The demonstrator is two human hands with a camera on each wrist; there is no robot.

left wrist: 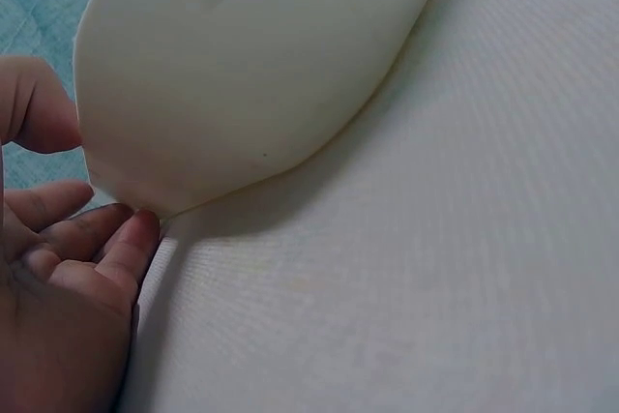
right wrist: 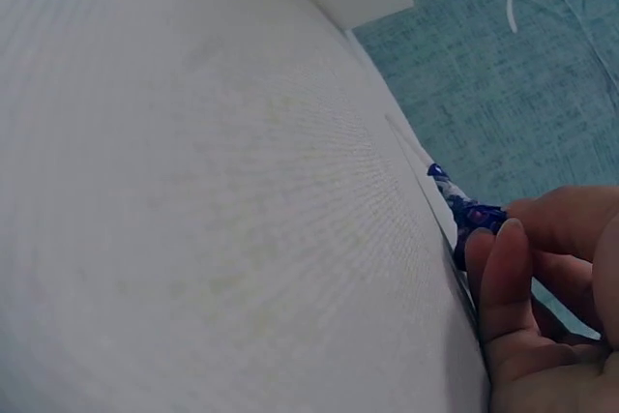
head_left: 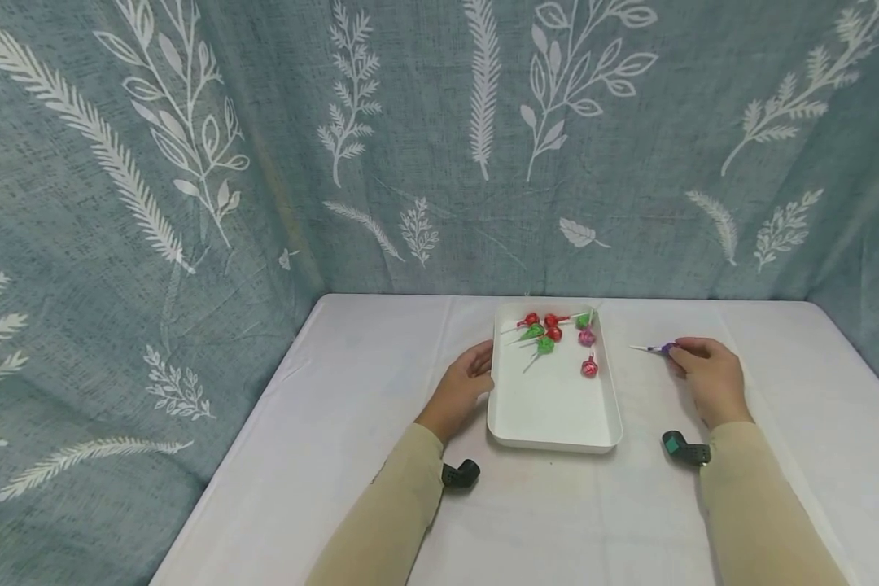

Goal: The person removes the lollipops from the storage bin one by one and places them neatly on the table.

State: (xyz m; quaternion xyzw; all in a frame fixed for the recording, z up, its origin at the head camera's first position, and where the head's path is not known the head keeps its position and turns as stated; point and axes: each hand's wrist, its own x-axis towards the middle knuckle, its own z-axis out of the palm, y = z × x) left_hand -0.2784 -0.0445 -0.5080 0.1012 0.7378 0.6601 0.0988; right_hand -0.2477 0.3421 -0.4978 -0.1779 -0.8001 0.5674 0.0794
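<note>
On the white table stands a white rectangular tray [head_left: 545, 411]. Several wrapped lollipops lie in its far half, among them a green one [head_left: 545, 346], a red one [head_left: 554, 334] and a pink one [head_left: 589, 368]. My left hand [head_left: 463, 387] holds the tray at its left side, fingers bent against the wall and lower edge in the left wrist view. To the right of the tray, my right hand [head_left: 709, 376] pinches a purple-wrapped lollipop [right wrist: 474, 218] by its head between thumb and fingers. The white stick points left, towards the tray.
A white cloth covers the table [head_left: 337, 423]. Behind it and along the left hangs a blue-green curtain [head_left: 439, 146] with white leaf patterns. Dark wrist cameras show beside the left sleeve [head_left: 395, 505] and the right sleeve [head_left: 754, 505].
</note>
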